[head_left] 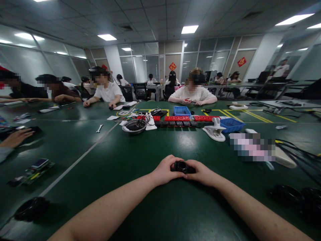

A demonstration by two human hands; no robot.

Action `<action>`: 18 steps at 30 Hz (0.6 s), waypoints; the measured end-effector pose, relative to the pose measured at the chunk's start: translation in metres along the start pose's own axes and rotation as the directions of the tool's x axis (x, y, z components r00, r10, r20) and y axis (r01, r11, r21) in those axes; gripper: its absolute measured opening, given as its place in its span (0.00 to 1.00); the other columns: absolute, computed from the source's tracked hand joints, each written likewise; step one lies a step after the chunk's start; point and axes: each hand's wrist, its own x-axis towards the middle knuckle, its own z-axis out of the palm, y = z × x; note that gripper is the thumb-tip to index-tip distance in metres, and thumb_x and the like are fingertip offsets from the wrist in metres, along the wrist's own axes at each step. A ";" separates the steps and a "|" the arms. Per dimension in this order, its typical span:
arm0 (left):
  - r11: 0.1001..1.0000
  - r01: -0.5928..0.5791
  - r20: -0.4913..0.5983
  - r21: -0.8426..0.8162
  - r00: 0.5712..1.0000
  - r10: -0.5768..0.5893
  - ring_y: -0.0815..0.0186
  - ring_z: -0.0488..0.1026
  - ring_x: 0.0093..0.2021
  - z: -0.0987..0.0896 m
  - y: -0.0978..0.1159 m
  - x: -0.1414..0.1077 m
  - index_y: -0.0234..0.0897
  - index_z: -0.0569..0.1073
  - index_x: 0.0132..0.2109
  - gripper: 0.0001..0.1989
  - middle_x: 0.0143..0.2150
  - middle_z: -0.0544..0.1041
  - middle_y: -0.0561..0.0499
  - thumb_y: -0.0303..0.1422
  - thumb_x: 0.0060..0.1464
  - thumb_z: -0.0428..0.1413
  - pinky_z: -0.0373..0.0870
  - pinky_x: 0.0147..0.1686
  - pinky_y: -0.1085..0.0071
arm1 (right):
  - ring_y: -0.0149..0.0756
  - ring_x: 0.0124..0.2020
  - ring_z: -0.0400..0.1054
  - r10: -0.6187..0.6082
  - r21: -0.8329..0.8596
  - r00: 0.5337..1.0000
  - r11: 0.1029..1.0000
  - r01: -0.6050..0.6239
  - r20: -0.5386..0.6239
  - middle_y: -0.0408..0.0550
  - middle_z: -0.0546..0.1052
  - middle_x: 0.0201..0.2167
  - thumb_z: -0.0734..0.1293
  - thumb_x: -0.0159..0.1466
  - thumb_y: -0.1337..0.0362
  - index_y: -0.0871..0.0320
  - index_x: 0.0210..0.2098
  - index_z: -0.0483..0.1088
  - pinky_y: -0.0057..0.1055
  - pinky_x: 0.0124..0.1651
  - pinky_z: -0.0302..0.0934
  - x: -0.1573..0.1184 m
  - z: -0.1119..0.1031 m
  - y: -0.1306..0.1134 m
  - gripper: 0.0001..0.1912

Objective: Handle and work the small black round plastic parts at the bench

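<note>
A small black object with a round opening (pixel 181 165) is held between my two hands, just above the green table (pixel 140 214). My left hand (pixel 167 170) grips it from the left, fingers over its top and thumb along its near side. From the right, my right hand (pixel 200 172) closes on its other end. My thumbs nearly meet in front of it. The parts of the object under my fingers are hidden.
Black rings lie at left (pixel 31 209) and right (pixel 289 194). A circuit board (pixel 36 170) sits left, near another person's hand (pixel 17 137). Beyond are a metal bowl (pixel 134 127), white clamp (pixel 215 130), blue tray (pixel 232 125), red strips (pixel 177 118) and cables. People sit across the table.
</note>
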 end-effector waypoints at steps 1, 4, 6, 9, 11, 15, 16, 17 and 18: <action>1.000 0.002 0.001 -0.003 1.000 -0.002 0.70 0.61 0.31 0.000 0.000 0.000 0.39 0.66 0.45 0.22 0.33 0.63 0.53 0.38 0.40 0.57 0.60 0.32 0.74 | 0.34 0.33 0.62 -0.004 0.003 1.000 1.000 0.004 0.002 0.45 0.70 0.32 0.65 0.50 0.63 0.62 0.37 0.67 0.28 0.34 0.55 0.000 0.000 0.000 0.15; 1.000 0.008 0.007 -0.016 1.000 -0.008 0.70 0.61 0.31 0.000 0.001 0.000 0.39 0.66 0.45 0.22 0.33 0.62 0.53 0.38 0.40 0.57 0.60 0.31 0.75 | 0.34 0.32 0.62 -0.006 -0.002 1.000 1.000 0.006 0.002 0.45 0.70 0.31 0.65 0.50 0.63 0.61 0.37 0.67 0.28 0.34 0.55 0.000 0.001 0.001 0.14; 1.000 0.012 0.009 -0.023 1.000 -0.011 0.70 0.60 0.30 0.000 0.001 0.000 0.39 0.66 0.45 0.22 0.33 0.62 0.52 0.38 0.40 0.57 0.60 0.31 0.75 | 0.34 0.32 0.62 -0.004 -0.006 1.000 1.000 0.004 -0.001 0.45 0.70 0.31 0.65 0.50 0.63 0.61 0.37 0.67 0.28 0.34 0.55 0.000 0.001 0.001 0.14; 0.999 0.015 0.006 -0.030 1.000 -0.015 0.70 0.60 0.30 0.000 0.002 0.000 0.39 0.66 0.44 0.22 0.33 0.62 0.52 0.38 0.39 0.57 0.59 0.30 0.75 | 0.34 0.33 0.62 -0.009 0.007 1.000 1.000 0.009 0.005 0.45 0.70 0.32 0.65 0.50 0.63 0.61 0.37 0.66 0.28 0.34 0.55 0.000 0.001 0.000 0.15; 0.999 0.021 0.005 -0.035 1.000 -0.020 0.70 0.60 0.30 0.000 0.002 0.000 0.39 0.67 0.44 0.21 0.33 0.62 0.52 0.38 0.39 0.57 0.59 0.30 0.75 | 0.34 0.33 0.62 -0.008 0.022 1.000 1.000 0.008 0.008 0.45 0.70 0.32 0.65 0.50 0.63 0.61 0.37 0.66 0.28 0.35 0.55 0.000 0.000 0.000 0.15; 0.998 0.050 -0.008 -0.024 0.999 -0.051 0.70 0.59 0.29 0.003 0.003 0.000 0.39 0.68 0.42 0.21 0.31 0.61 0.53 0.40 0.37 0.58 0.58 0.28 0.75 | 0.32 0.31 0.61 0.038 0.021 0.999 0.999 -0.038 -0.014 0.44 0.69 0.30 0.66 0.48 0.60 0.61 0.36 0.64 0.26 0.31 0.55 0.000 0.001 0.001 0.17; 0.998 0.061 -0.016 -0.021 0.998 -0.061 0.70 0.59 0.29 0.004 0.004 0.000 0.39 0.68 0.41 0.21 0.30 0.61 0.54 0.40 0.37 0.58 0.57 0.28 0.75 | 0.31 0.29 0.61 0.063 0.002 0.997 0.998 -0.063 -0.032 0.43 0.68 0.29 0.67 0.47 0.60 0.61 0.34 0.64 0.25 0.29 0.54 0.000 0.003 0.002 0.17; 0.997 0.072 -0.027 -0.020 0.997 -0.073 0.71 0.59 0.28 0.005 0.004 0.000 0.38 0.68 0.41 0.21 0.30 0.61 0.54 0.40 0.37 0.59 0.57 0.27 0.75 | 0.30 0.28 0.60 0.092 -0.027 0.994 0.995 -0.093 -0.058 0.41 0.67 0.27 0.67 0.46 0.59 0.61 0.32 0.63 0.24 0.27 0.53 0.001 0.004 0.003 0.17; 0.996 0.086 -0.041 -0.022 0.995 -0.086 0.71 0.59 0.28 0.007 0.005 0.000 0.38 0.68 0.41 0.21 0.30 0.61 0.54 0.39 0.36 0.59 0.57 0.27 0.75 | 0.29 0.26 0.59 0.119 -0.063 0.989 0.990 -0.125 -0.089 0.40 0.66 0.24 0.68 0.45 0.59 0.60 0.30 0.61 0.23 0.25 0.51 0.001 0.006 0.004 0.17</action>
